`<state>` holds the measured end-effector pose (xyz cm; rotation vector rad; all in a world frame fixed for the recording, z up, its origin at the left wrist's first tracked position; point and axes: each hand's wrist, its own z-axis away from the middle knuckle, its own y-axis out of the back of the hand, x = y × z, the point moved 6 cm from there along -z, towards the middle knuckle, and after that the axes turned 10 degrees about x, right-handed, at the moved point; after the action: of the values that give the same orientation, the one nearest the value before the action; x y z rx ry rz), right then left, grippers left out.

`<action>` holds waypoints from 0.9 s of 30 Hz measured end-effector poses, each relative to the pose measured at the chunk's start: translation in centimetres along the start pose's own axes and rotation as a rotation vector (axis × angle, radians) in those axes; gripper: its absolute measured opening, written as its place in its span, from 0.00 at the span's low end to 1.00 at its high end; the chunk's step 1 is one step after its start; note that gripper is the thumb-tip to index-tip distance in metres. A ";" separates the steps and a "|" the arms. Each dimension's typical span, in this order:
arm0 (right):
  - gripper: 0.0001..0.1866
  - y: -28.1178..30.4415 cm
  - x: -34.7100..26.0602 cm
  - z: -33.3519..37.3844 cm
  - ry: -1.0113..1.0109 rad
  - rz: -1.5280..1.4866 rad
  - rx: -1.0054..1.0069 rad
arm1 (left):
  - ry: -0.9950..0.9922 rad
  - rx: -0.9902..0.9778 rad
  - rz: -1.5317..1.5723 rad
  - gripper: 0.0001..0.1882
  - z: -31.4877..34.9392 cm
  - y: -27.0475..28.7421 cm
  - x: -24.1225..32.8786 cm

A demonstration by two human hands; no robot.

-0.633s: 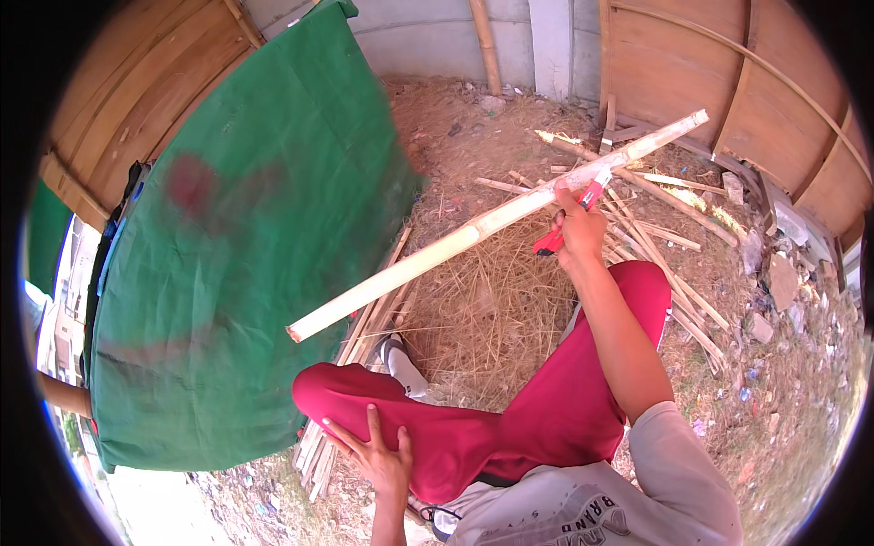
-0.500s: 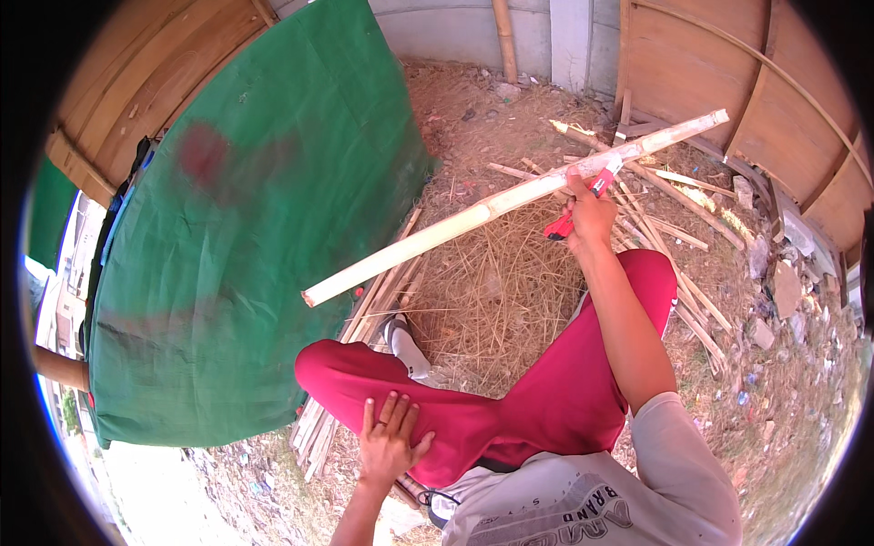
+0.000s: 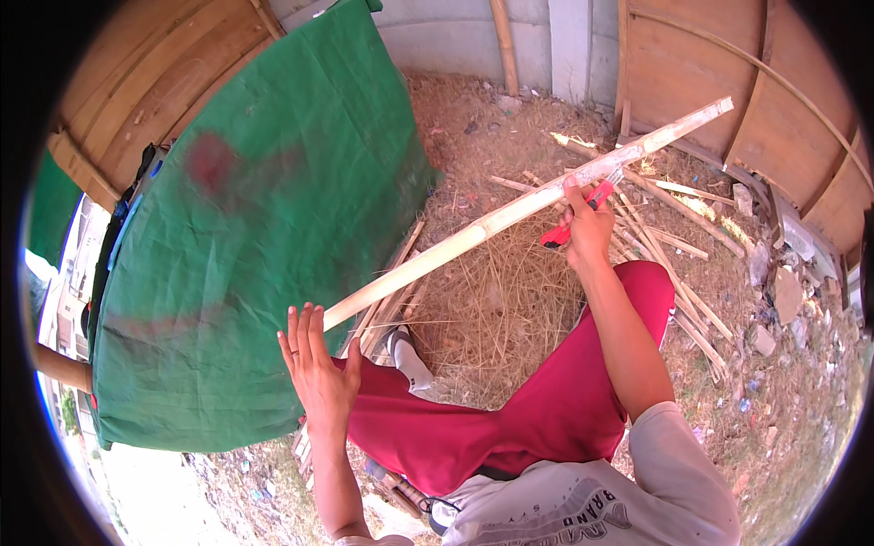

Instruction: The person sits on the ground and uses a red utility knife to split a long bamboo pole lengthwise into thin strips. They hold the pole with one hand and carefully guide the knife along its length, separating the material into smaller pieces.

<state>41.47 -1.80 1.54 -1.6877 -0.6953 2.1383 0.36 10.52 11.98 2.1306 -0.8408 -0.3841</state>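
Observation:
My right hand (image 3: pixel 585 223) grips a long pale bamboo stick (image 3: pixel 473 232) together with a red utility knife (image 3: pixel 572 217), held out over my red-trousered knee. The stick runs from the upper right down to the lower left, and its near end stops just beside my left hand (image 3: pixel 319 373). My left hand is raised with fingers spread and the palm turned away, holding nothing, right at the stick's near end.
A green tarp (image 3: pixel 246 237) hangs at the left against a wooden wall. Dry straw (image 3: pixel 496 309) covers the ground ahead, with several split bamboo strips (image 3: pixel 674 246) lying at the right. Rubble and stones (image 3: pixel 774 300) lie along the wooden wall at the right.
My left hand has risen from my thigh up to the near end of the stick. The stick has tilted slightly and my right hand still holds it with the knife.

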 end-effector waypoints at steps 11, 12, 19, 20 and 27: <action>0.12 -1.6 0.2 1.1 0.005 -0.034 -0.139 | -0.093 -0.090 0.812 0.19 -9.4 -5.2 11.0; 0.12 -1.8 0.2 1.4 0.007 -0.026 -0.143 | -0.049 -0.112 0.850 0.19 -10.1 -5.9 11.9; 0.12 -2.1 1.0 0.8 -0.011 -0.043 -0.130 | -0.029 -0.110 0.882 0.09 -12.2 -11.7 14.6; 0.13 -2.1 1.1 0.7 -0.015 -0.039 -0.122 | -0.095 -0.023 0.821 0.08 -12.2 -11.8 14.8; 0.13 -2.4 1.1 0.8 0.000 -0.014 -0.097 | -0.122 0.217 0.695 0.04 -11.1 -12.4 15.2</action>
<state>40.32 0.59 2.13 -1.7268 -0.8208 2.1265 22.72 12.22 9.58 1.8592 -1.6755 -0.0558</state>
